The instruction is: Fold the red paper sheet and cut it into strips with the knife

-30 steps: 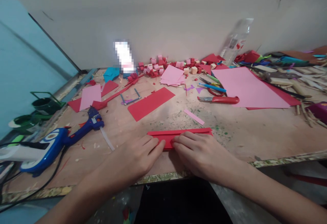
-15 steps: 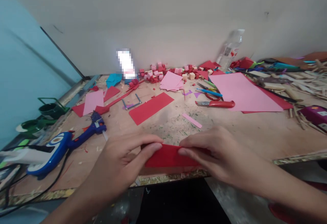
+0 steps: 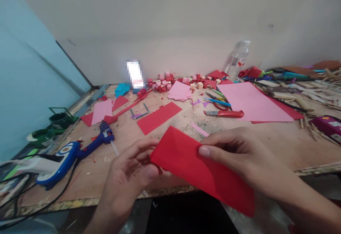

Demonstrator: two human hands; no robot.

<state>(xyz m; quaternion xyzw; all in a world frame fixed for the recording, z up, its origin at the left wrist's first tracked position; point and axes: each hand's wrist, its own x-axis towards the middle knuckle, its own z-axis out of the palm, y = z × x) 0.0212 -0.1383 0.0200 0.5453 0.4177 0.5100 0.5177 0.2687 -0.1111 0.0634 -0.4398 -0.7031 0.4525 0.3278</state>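
Note:
A red paper sheet (image 3: 197,168) is lifted off the wooden table (image 3: 266,141) and tilted towards me, above the table's near edge. My left hand (image 3: 130,173) pinches its left edge between thumb and fingers. My right hand (image 3: 239,155) grips its upper right part, thumb on the front face. The sheet's lower right corner hangs past the table edge.
A blue glue gun (image 3: 71,152) with its cord lies at the left. Red paper strip (image 3: 159,117), red-handled cutter (image 3: 225,113), scissors (image 3: 218,103) and a large pink sheet (image 3: 252,102) lie mid-table. Small pink and red cubes (image 3: 170,81) and a plastic bottle (image 3: 236,60) stand by the wall. Green pots (image 3: 50,127) sit far left.
The red paper lay folded flat under both hands a second ago. Both hands have lifted it off the table and opened it out towards me. The view has also tilted downwards.

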